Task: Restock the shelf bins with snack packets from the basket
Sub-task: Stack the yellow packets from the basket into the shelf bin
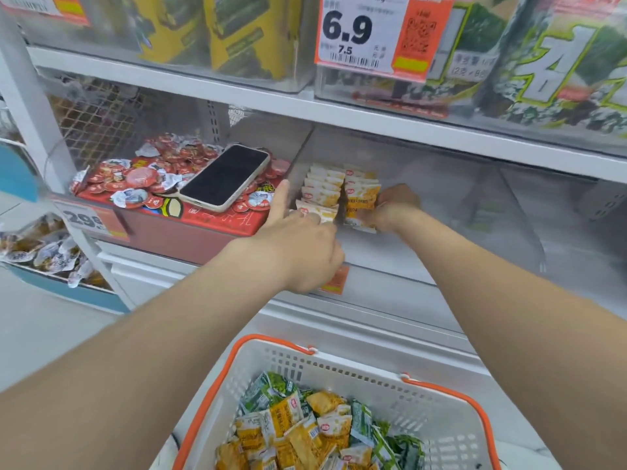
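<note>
A white shelf unit [237, 96] filled the scene, its upper level stacked with clear boxes of green and yellow bags behind an orange-edged price tag [359, 32] reading 6.9. On the middle level stood a wide clear bin [475, 232], mostly bare on its right side. Near the camera, below the shelf, sat a white basket [339, 368] with orange handles, and its loose packets [305, 432], yellow and green, lay jumbled together. To the left of the bin was a red box [210, 225] heaped with small round red-lidded snacks. Both bare arms reached forward into the left end of the bin. The left hand [298, 245] was at the near end of the left row with one digit raised and the other fingers curled against the front packet; whether it pinched that packet could not be told. The right hand [395, 205], farther in, was clamped on the right row, fingers wrapped around the side of the stack. A dark-screened phone [225, 176] in a pale case rested aslant on top of the red snacks. The yellow packets [322, 191] stood on edge in two short rows, touching each other, at the bin's far-left corner between the two hands.
</note>
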`<state>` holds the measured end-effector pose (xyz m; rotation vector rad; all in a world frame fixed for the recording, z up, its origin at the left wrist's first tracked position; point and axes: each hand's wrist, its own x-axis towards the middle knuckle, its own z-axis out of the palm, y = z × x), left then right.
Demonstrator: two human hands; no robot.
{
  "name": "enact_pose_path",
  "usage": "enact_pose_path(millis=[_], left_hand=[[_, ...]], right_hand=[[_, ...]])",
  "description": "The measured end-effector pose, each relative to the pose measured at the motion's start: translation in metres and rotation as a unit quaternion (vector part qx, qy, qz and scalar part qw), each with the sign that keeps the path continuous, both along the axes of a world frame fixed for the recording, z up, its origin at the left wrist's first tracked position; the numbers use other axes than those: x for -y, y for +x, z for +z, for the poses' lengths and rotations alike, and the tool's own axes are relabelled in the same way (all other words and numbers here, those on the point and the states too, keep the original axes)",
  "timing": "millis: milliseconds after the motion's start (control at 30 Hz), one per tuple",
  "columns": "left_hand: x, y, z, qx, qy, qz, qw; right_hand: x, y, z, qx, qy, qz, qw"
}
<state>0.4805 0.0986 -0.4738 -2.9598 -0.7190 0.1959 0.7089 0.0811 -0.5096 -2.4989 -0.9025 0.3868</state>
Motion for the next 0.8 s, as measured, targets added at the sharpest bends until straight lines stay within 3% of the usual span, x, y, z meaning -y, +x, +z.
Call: enact_pose_path(millis=[200,400,500,667,800], left_hand=[[0.008,0.006,0.008,-0.030,0.013,0.000,0.999],[0.009,0.010,0.008,-0.043,0.034,-0.019,0.998],[0.010,0.011,0.010,-0.066,0.055,-0.049,0.995],[0.011,0.011,0.013,-0.092,0.064,-0.023,0.993],[0.019,0.006,0.016,-0.017,0.074,0.046,0.996]], right_hand=[[-0.027,0.006,-0.018,-0.020,0.019,-0.071,0.997],[-0.052,-0.001,-0.024,0.034,0.051,-0.093,0.994],[-0.047,0.002,-0.027,0.063,0.056,-0.049,0.995],[-0.030,0.007,-0.030,0.108,-0.031,-0.014,0.994],[-0.014,-0.006,-0.012,0.080,-0.085,0.083,0.990]])
